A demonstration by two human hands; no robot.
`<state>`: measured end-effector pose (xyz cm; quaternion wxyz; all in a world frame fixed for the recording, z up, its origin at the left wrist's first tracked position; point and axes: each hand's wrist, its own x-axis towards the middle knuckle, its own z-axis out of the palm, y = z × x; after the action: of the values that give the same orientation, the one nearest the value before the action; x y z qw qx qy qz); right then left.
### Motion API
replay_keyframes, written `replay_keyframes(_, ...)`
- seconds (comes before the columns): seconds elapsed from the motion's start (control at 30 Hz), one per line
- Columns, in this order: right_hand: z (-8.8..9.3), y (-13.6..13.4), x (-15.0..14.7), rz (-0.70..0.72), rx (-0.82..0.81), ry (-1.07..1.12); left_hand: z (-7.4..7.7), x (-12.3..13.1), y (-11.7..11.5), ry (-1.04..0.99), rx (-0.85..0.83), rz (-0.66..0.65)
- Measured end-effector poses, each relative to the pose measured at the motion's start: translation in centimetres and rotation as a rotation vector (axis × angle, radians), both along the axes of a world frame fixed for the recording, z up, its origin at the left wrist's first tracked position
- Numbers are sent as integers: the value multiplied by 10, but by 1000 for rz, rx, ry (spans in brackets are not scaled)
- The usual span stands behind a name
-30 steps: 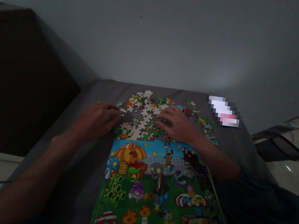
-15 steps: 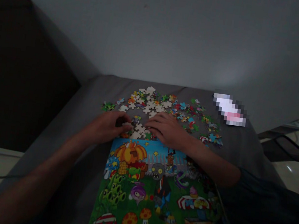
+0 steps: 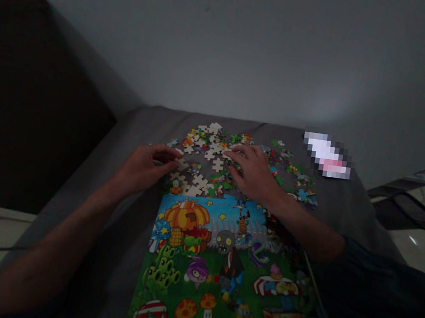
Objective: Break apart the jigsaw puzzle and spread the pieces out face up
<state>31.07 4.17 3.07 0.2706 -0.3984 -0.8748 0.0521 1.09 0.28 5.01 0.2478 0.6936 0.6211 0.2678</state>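
Loose jigsaw puzzle pieces (image 3: 218, 165) lie in a heap, some pale side up and others showing coloured print. At the heap's left edge, my left hand (image 3: 147, 166) has thumb and fingertips closed on a pale puzzle piece (image 3: 182, 165). My right hand (image 3: 255, 172) reaches over the middle of the heap with fingers apart, its fingertips by some pale pieces. What lies under the right palm is hidden. Nearer to me is a colourful cartoon picture sheet (image 3: 197, 277) with a pumpkin, plants and mushrooms; my right forearm crosses its upper right corner.
Everything rests on a grey cloth surface (image 3: 122, 131) against a pale wall (image 3: 226, 51). A lit phone (image 3: 326, 155), its screen blurred out, lies at the back right. A dark box-like piece of furniture (image 3: 27, 103) stands at left.
My left hand has shifted slightly left and away from me. My right hand has moved forward and right, uncovering pieces near the sheet's top edge.
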Motion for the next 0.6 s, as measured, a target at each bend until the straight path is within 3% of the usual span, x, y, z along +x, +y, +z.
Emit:
replay_keyframes(0.07,0,-5,-4,35,69,-83,2,-1,-1,98,114,32)
replay_keyframes(0.13,-2,-13,-11,166,80,-175,2,-3,-2,212,209,35)
replay_keyframes(0.2,-4,-19,-18,284,56,-268,2,-5,-2,282,223,-18)
replay_keyframes(0.3,-8,-21,-23,321,1,-317,0,-8,-2,345,198,-136)
replay_keyframes(0.6,-7,-8,-21,315,-182,36,-13,-7,3,404,146,-325)
